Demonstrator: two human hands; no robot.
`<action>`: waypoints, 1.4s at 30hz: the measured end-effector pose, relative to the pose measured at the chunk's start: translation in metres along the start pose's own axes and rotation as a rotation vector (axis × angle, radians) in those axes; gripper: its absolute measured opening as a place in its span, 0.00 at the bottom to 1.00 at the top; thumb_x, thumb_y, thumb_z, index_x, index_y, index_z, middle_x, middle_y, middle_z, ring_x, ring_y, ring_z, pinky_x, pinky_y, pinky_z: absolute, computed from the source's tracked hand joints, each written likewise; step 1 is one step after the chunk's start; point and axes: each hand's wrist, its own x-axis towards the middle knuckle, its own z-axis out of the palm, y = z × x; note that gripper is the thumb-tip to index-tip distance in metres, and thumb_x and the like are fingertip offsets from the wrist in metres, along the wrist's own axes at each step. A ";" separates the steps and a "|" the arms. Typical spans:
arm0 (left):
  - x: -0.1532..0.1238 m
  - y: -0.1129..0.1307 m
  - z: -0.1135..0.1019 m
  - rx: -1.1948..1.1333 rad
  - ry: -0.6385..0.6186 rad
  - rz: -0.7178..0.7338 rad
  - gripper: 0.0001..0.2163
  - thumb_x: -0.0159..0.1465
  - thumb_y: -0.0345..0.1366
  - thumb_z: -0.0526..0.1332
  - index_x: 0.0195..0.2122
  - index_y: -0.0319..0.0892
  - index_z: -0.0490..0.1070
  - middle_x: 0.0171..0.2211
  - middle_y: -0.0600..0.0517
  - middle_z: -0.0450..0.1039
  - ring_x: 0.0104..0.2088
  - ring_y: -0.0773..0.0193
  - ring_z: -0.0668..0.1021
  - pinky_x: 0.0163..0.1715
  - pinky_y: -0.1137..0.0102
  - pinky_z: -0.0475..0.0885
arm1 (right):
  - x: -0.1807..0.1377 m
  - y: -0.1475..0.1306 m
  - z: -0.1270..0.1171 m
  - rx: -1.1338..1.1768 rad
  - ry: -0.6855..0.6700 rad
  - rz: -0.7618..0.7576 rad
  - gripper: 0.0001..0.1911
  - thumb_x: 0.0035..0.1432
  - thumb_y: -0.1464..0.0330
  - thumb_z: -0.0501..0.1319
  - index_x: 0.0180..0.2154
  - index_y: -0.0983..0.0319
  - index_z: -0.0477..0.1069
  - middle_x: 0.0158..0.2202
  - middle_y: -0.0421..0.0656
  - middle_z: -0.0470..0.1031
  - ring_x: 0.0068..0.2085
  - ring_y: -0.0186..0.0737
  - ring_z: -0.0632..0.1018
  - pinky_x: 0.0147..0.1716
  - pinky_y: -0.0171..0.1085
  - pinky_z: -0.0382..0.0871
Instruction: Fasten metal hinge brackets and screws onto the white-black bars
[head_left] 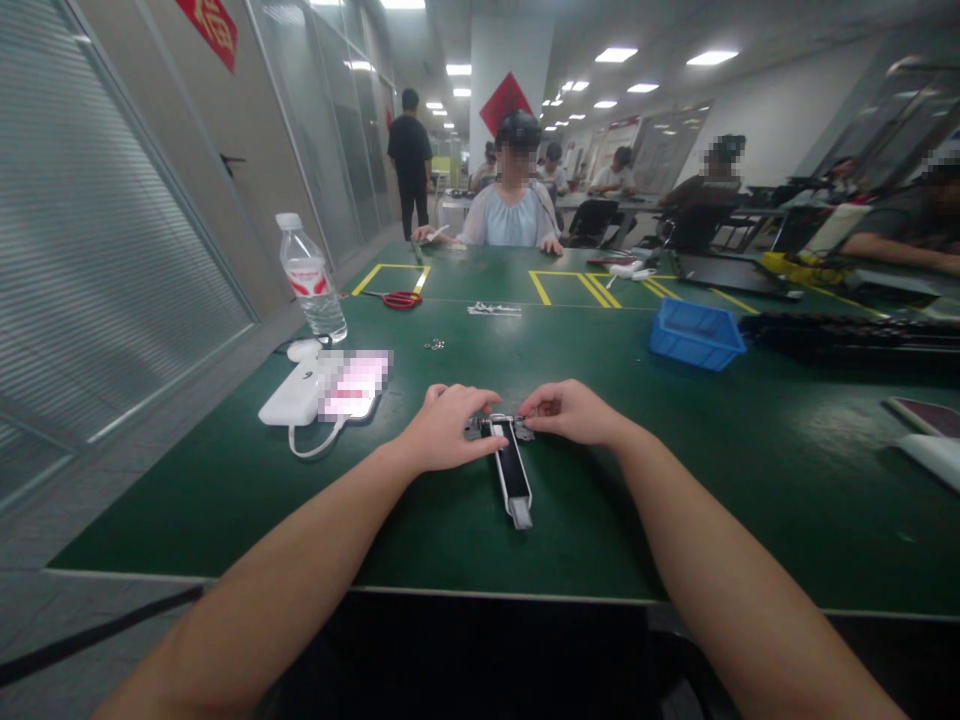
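A slim white-framed device with a black face (513,465) lies on the green table in front of me, a grey tab at its near end. Dark grey metal parts (525,432) stick out on both sides of its far end. My left hand (454,428) curls round this end from the left, its thumb across the device and its index finger bent over the top. From the right, my right hand (571,410) pinches at the far end by the metal part; the fingertips partly cover what they grip.
On the left stand a water bottle (311,285), a white power bank (291,392) and a cabled phone (360,385). Beyond lie small metal rings (435,344), red-handled scissors (401,299) and thin white pieces (495,309). A blue bin (696,333) sits right. A person sits opposite.
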 end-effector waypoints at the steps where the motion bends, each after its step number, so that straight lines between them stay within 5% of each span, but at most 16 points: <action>1: 0.000 0.000 0.000 0.001 0.000 0.002 0.21 0.59 0.49 0.59 0.50 0.45 0.65 0.43 0.51 0.72 0.45 0.56 0.72 0.48 0.59 0.56 | 0.000 0.000 0.001 -0.011 -0.001 -0.007 0.11 0.46 0.68 0.65 0.34 0.64 0.78 0.23 0.40 0.72 0.24 0.31 0.68 0.24 0.32 0.62; 42: -0.001 -0.002 0.002 0.009 -0.002 0.036 0.19 0.60 0.49 0.58 0.48 0.45 0.66 0.42 0.50 0.72 0.44 0.56 0.72 0.47 0.60 0.57 | -0.001 -0.002 0.005 0.080 0.056 -0.034 0.11 0.45 0.69 0.64 0.34 0.65 0.74 0.25 0.40 0.73 0.26 0.32 0.71 0.27 0.33 0.66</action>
